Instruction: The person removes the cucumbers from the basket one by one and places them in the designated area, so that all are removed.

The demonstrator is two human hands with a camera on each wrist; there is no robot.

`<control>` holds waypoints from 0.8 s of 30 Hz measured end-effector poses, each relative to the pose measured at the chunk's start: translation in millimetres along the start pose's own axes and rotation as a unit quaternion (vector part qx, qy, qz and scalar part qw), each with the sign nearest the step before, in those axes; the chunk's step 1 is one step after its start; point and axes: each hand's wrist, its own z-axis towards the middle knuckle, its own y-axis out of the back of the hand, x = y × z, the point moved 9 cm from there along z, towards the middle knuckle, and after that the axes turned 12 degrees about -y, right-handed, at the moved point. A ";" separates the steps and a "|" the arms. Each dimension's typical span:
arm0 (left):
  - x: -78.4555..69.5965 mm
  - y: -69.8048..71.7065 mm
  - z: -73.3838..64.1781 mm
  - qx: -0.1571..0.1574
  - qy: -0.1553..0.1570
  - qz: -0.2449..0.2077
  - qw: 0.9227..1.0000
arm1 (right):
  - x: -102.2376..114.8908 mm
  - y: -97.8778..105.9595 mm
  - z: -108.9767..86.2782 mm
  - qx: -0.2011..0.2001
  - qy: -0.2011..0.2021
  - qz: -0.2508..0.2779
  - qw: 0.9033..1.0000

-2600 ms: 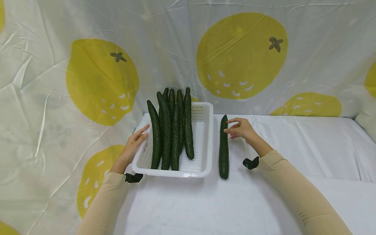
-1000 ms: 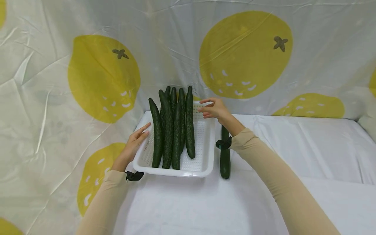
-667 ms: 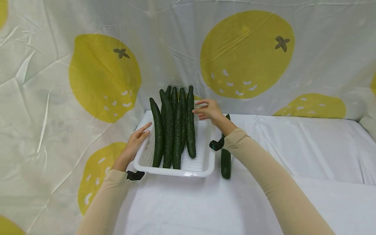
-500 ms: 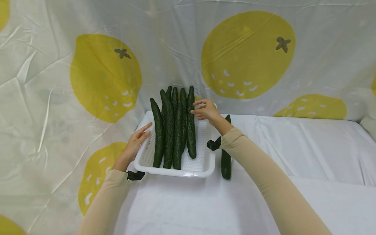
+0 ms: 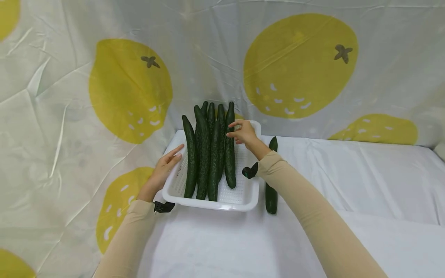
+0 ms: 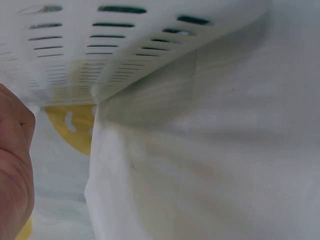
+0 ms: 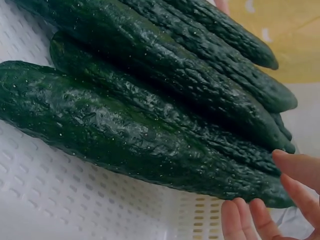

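Note:
A white perforated plastic basket point(image 5: 212, 205) holds several long dark green cucumbers leaning against its back. My left hand point(image 5: 163, 170) lies along the basket's left side with fingers extended; in the left wrist view only part of the hand point(image 6: 15, 170) shows beside the basket wall point(image 6: 115, 30). My right hand point(image 5: 245, 134) is over the basket's right part, its spread thumb and fingers around the upper end of the rightmost cucumber point(image 5: 230, 162). In the right wrist view the right hand's fingers point(image 7: 266, 220) are close to that cucumber's point(image 7: 110, 130) tip, without a visible pinch.
Another cucumber point(image 5: 271, 199) lies on the white cloth point(image 5: 222, 243) to the right of the basket, partly hidden by the right forearm. A curtain point(image 5: 215, 50) printed with yellow lemons hangs behind and at the left.
My right hand has left the side of the lone cucumber and moved left over the basket to the rightmost cucumber. The left hand stays at the basket; the view has shifted slightly.

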 end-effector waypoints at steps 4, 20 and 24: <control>-2.2 -1.3 -1.3 0.001 -0.001 0.004 1.000 | -1.7 -1.4 1.6 -0.005 -0.001 -0.007 1.000; -4.5 -1.7 -3.7 -0.012 0.002 -0.010 1.000 | -20.6 -4.6 13.9 0.012 -0.032 0.055 0.998; -2.3 -1.7 -3.7 -0.013 0.000 -0.022 1.000 | -24.2 -6.6 16.2 0.023 -0.045 0.072 0.996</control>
